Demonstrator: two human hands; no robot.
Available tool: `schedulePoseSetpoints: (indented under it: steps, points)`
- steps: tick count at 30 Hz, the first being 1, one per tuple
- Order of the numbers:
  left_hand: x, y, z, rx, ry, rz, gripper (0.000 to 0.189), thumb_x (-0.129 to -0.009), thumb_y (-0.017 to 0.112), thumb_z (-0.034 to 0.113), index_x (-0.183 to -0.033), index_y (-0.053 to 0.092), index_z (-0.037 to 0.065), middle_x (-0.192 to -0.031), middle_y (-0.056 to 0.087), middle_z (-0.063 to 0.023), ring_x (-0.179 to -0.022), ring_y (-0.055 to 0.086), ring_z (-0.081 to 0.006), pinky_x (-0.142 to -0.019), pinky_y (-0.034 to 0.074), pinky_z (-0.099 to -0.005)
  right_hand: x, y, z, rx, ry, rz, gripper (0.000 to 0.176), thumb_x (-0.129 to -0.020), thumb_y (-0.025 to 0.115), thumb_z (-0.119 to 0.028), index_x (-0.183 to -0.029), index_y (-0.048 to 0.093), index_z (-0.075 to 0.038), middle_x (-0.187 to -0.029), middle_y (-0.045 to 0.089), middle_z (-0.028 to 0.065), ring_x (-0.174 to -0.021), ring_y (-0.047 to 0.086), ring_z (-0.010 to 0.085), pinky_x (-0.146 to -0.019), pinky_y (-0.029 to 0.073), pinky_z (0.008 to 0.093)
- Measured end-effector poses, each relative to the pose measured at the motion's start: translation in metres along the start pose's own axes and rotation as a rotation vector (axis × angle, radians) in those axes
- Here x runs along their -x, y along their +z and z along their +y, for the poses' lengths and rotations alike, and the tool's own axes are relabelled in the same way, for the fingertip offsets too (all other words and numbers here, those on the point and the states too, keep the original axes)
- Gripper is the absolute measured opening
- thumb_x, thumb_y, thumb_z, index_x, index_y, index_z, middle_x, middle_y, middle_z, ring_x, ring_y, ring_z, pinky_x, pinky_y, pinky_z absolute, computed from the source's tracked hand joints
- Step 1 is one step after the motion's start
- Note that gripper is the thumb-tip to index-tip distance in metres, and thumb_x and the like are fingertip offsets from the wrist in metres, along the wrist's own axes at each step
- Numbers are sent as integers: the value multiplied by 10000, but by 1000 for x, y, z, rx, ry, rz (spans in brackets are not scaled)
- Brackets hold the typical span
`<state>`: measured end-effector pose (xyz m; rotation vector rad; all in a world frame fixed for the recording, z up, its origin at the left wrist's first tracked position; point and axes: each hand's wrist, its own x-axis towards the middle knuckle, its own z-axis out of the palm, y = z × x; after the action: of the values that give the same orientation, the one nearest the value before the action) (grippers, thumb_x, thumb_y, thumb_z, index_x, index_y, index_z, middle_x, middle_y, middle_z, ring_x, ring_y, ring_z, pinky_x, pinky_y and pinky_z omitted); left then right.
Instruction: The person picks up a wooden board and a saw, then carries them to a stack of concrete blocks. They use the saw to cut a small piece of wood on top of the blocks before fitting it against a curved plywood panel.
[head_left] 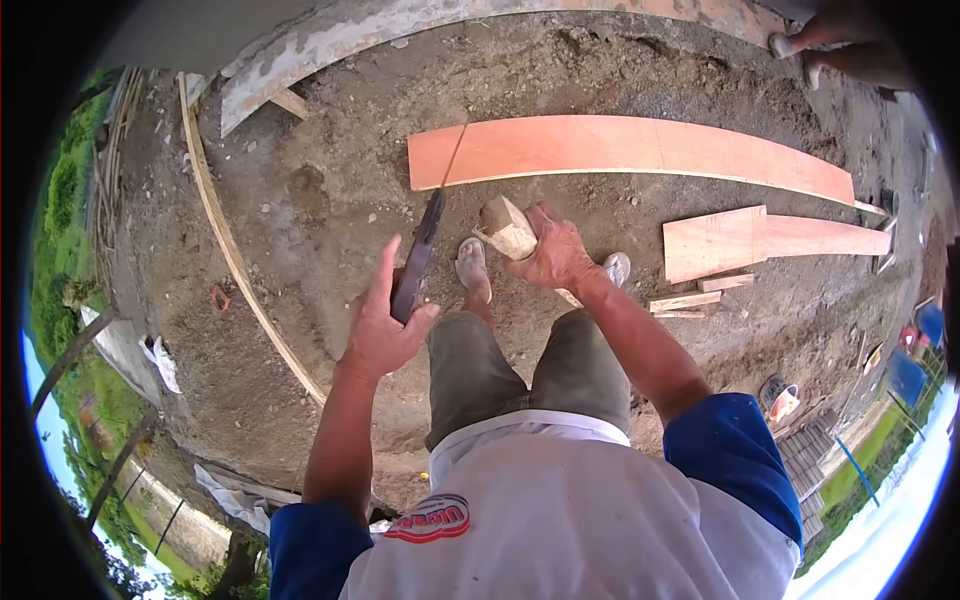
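Observation:
My left hand [385,325] is closed around the dark handle of a handsaw [418,255], with the index finger stretched along it. The saw's thin blade points away from me and overlaps the left end of a long curved plywood strip [600,145] in this view. To the right, my right hand [552,250] grips a chunky piece of wood [508,228] near its pale, rough-cut end. A bit of the wood shows below that hand; the rest is hidden. Both hands are held out over the ground, above my feet in slippers.
A shorter plywood piece [715,243] lies at right beside small wood offcuts [690,300]. A long thin strip of wood [235,255] runs along the left. At the top, a pale board [330,65] borders the dirt ground. Another person's legs [840,45] stand at top right.

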<state>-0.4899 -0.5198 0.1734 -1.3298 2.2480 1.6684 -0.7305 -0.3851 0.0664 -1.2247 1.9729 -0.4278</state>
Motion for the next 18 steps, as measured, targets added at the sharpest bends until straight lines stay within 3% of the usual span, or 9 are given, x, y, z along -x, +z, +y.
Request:
schedulePoseSetpoints:
  steps: [2,3,6,10,18]
  points:
    - [26,-17,-26,-159,171,22,749,-812,688,86,-1469,329,75,-1166,612,-232,-998,630,-408,-801,520,-434,-27,3,20,71,173,79,697,-689,772,-315,-1240,444,-44,-1141,585,190,-1080,581,393,-929,478,466]
    - [40,-21,-29,-178,158,-10,725,-820,673,82,-1461,336,64,-1174,604,-239,-1004,620,-426,-810,518,-447,-41,1,28,101,256,119,688,-699,760,-287,-1253,427,-50,-1152,580,197,-1076,584,391,-931,475,465]
    - [65,-15,-25,-176,195,-18,686,-828,650,69,-1445,352,49,-1188,592,-250,-1019,607,-448,-837,512,-467,-70,-13,40,384,209,184,722,-712,757,-221,-1302,378,-48,-1103,578,227,-1064,589,392,-908,490,485]
    - [65,10,-21,-91,218,0,667,-817,633,46,-1431,370,47,-1165,593,-253,-1018,606,-446,-847,512,-468,-99,-16,58,492,242,228,644,-714,751,-208,-1238,408,-59,-1093,576,211,-1045,589,387,-907,474,482]
    - [67,15,-1,-83,90,-21,657,-806,618,29,-1423,391,45,-1145,609,-257,-1008,616,-443,-860,511,-458,-136,-32,68,481,188,156,597,-731,734,-220,-1216,419,-70,-1084,585,207,-1041,601,382,-890,481,482]
